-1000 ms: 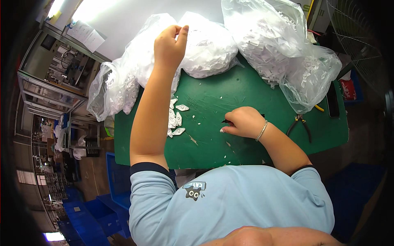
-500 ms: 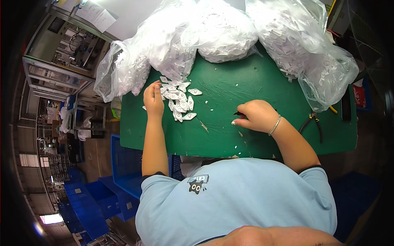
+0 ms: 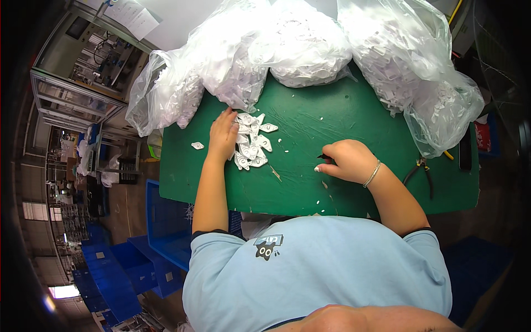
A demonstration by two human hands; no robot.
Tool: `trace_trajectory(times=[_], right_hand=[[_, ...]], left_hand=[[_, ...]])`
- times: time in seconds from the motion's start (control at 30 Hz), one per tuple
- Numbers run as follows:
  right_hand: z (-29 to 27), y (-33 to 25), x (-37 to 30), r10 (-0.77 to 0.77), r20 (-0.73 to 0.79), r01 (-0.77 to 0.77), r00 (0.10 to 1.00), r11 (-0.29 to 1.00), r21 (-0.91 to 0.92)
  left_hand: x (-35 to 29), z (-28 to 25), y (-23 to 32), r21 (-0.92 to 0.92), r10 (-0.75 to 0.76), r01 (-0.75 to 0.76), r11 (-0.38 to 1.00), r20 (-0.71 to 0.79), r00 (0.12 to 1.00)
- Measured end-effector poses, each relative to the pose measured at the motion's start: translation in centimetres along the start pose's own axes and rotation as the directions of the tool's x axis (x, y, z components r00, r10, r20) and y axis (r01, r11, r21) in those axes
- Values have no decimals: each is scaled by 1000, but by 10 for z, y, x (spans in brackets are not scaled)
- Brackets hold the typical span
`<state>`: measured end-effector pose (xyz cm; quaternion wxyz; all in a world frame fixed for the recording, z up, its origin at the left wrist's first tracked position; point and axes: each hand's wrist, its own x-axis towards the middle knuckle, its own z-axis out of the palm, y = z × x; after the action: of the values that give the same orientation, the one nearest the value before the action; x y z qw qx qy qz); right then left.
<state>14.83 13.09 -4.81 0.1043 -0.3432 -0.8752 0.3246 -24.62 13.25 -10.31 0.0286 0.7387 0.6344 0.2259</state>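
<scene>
Flat white diamond-shaped plastic pieces (image 3: 254, 151) lie in a heap on the left part of the green tabletop (image 3: 298, 188). My left hand (image 3: 223, 135) rests along the left side of this heap, fingers stretched out and touching it. One loose white piece (image 3: 197, 145) lies apart, left of that hand. Over the middle right of the table, my right hand (image 3: 349, 161) is closed around a slim dark tool (image 3: 321, 156). Only its thin black tip shows between thumb and finger, so its kind is unclear.
Large clear plastic bags (image 3: 310, 50) full of white parts line the far edge. Black-handled pliers (image 3: 423, 171) and a dark phone-like slab (image 3: 465, 152) lie at the right. White scraps dot the tabletop. A blue crate (image 3: 157, 221) stands below the left front edge.
My left hand has moved right against the heap, and the pieces are bunched closer together, shifted right. The loose piece now shows fully on the left. My right hand has barely moved.
</scene>
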Motion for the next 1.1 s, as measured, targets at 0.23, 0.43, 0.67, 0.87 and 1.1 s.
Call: trace_trajectory(times=[0.23, 0.43, 0.67, 0.87, 1.1], right_hand=[[0, -1, 0, -3, 27, 3, 1000, 1000, 2], [3, -3, 0, -13, 19, 13, 1000, 1000, -1], [1, -1, 3, -8, 1, 8, 1000, 1000, 15], [0, -3, 3, 3, 40, -3, 999, 1000, 8], [3, -4, 4, -29, 23, 29, 999, 1000, 11]], left_hand=[[-21, -13, 21, -84, 68, -68, 994, -9, 998], [4, -12, -3, 95, -106, 109, 990, -33, 994], [11, -5, 6, 168, -47, 45, 985, 6, 999], [-37, -21, 26, 27, 21, -22, 999, 18, 1000], [-72, -69, -42, 218, -305, 340, 915, -181, 935]])
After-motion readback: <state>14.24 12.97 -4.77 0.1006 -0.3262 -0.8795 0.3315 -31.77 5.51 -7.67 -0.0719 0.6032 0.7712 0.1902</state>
